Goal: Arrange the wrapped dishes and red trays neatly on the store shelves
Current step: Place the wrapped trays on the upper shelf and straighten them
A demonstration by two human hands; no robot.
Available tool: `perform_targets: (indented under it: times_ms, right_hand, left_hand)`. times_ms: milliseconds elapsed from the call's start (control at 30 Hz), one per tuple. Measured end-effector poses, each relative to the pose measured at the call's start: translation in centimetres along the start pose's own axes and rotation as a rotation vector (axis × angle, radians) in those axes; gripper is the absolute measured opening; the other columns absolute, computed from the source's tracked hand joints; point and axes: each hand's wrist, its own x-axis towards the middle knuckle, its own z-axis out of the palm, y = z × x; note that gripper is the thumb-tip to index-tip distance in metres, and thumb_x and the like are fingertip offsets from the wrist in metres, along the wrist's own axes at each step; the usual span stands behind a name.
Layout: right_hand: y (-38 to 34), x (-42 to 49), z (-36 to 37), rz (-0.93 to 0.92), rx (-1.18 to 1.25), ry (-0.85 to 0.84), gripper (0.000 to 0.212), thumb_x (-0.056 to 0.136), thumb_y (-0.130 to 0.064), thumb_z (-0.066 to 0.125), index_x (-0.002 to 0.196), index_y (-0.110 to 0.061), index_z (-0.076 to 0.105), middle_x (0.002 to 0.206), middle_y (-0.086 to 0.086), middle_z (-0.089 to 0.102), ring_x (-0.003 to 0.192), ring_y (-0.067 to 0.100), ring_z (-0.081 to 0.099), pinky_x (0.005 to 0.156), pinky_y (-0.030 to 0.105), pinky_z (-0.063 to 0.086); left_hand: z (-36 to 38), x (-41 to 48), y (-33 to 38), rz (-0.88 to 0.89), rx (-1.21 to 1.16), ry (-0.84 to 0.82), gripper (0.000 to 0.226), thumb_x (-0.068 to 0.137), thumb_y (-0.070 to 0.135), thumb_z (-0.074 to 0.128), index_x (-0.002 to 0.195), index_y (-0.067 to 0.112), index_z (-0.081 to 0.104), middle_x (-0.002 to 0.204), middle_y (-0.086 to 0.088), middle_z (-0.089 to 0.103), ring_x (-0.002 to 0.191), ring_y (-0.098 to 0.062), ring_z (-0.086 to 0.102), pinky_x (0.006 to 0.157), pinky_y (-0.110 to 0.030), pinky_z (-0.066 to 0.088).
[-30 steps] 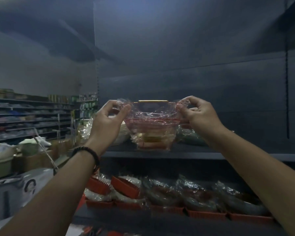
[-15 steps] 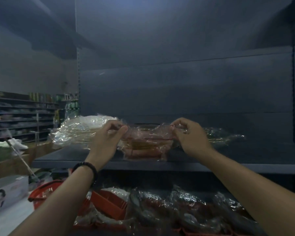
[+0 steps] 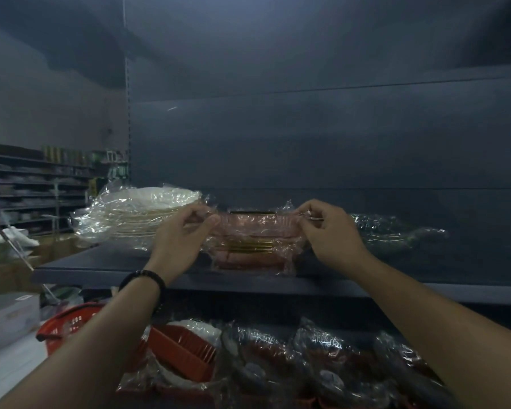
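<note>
A person's left hand point(image 3: 183, 240) and right hand point(image 3: 331, 234) pinch the plastic wrap at either end of a bundle of red dishes point(image 3: 254, 246), fingers and thumbs curled onto the film. The bundle sits near the front edge of the upper shelf point(image 3: 101, 267), apparently resting on it, though dim light blurs the contact. A black bead bracelet point(image 3: 148, 280) circles the left wrist. Just beside the left hand, toward the shelf's left end, stands a wrapped stack of white plates point(image 3: 136, 211); beyond the right hand lies another wrapped dish point(image 3: 396, 231). On the lower shelf, a red tray point(image 3: 183, 349) tilts among wrapped dark dishes point(image 3: 313, 358). A red basket point(image 3: 62, 326) sits past the shelf's left corner.
</note>
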Motion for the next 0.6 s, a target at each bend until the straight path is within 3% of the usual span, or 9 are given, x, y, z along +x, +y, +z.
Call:
perform_targets:
  times_ms: [133, 267, 367, 467, 567, 600]
  right_hand:
    - [0.0, 0.1, -0.1, -0.022, -0.064, -0.013, 0.009, 0.096, -0.021, 0.072, 0.088, -0.027, 0.071, 0.081, -0.004, 0.076, 0.072, 0.016, 0.075, 0.077, 0.044, 0.062]
    - [-0.3, 0.1, -0.3, -0.047, -0.13, -0.028, 0.009, 0.097, -0.023, 0.072, 0.089, -0.026, 0.07, 0.078, -0.003, 0.075, 0.07, 0.015, 0.074, 0.076, 0.034, 0.061]
    - [-0.3, 0.0, -0.4, -0.092, -0.152, -0.012, 0.013, 0.096, -0.019, 0.072, 0.086, -0.026, 0.07, 0.072, 0.001, 0.073, 0.06, 0.013, 0.069, 0.066, 0.025, 0.055]
    - [0.0, 0.0, -0.1, -0.126, -0.165, 0.016, 0.017, 0.094, -0.014, 0.07, 0.084, -0.028, 0.07, 0.073, -0.002, 0.073, 0.064, 0.017, 0.069, 0.068, 0.031, 0.056]
    - [0.6, 0.1, 0.3, -0.125, -0.156, -0.008, 0.018, 0.092, -0.012, 0.068, 0.083, -0.028, 0.07, 0.077, -0.002, 0.074, 0.073, 0.02, 0.071, 0.073, 0.039, 0.058]
    - [1.0, 0.2, 0.3, -0.117, -0.156, -0.024, 0.02, 0.092, -0.012, 0.068, 0.083, -0.03, 0.069, 0.076, -0.002, 0.074, 0.072, 0.022, 0.071, 0.072, 0.042, 0.059]
  left_hand:
    - [0.0, 0.0, -0.2, 0.011, 0.064, -0.001, 0.006, 0.099, 0.04, 0.071, 0.099, 0.035, 0.072, 0.103, 0.017, 0.077, 0.1, 0.001, 0.069, 0.083, -0.018, 0.046]
    - [-0.2, 0.4, -0.4, 0.027, 0.105, -0.024, 0.008, 0.099, 0.043, 0.071, 0.101, 0.036, 0.07, 0.104, 0.016, 0.078, 0.101, -0.005, 0.072, 0.091, -0.032, 0.055]
    - [-0.5, 0.4, -0.1, 0.045, 0.112, -0.054, 0.007, 0.098, 0.043, 0.073, 0.1, 0.04, 0.067, 0.1, 0.011, 0.08, 0.089, -0.018, 0.076, 0.079, -0.036, 0.058]
    - [-0.6, 0.6, 0.0, 0.065, 0.097, -0.049, 0.007, 0.098, 0.041, 0.073, 0.102, 0.04, 0.068, 0.096, 0.006, 0.079, 0.086, -0.01, 0.074, 0.067, -0.026, 0.052]
    - [-0.5, 0.7, -0.1, 0.062, 0.119, -0.056, 0.006, 0.098, 0.038, 0.074, 0.099, 0.039, 0.069, 0.077, 0.007, 0.075, 0.058, -0.005, 0.057, 0.052, -0.017, 0.042]
    - [-0.4, 0.7, -0.3, 0.057, 0.127, -0.067, 0.007, 0.097, 0.037, 0.076, 0.099, 0.039, 0.07, 0.079, 0.006, 0.076, 0.057, -0.005, 0.055, 0.05, -0.015, 0.041]
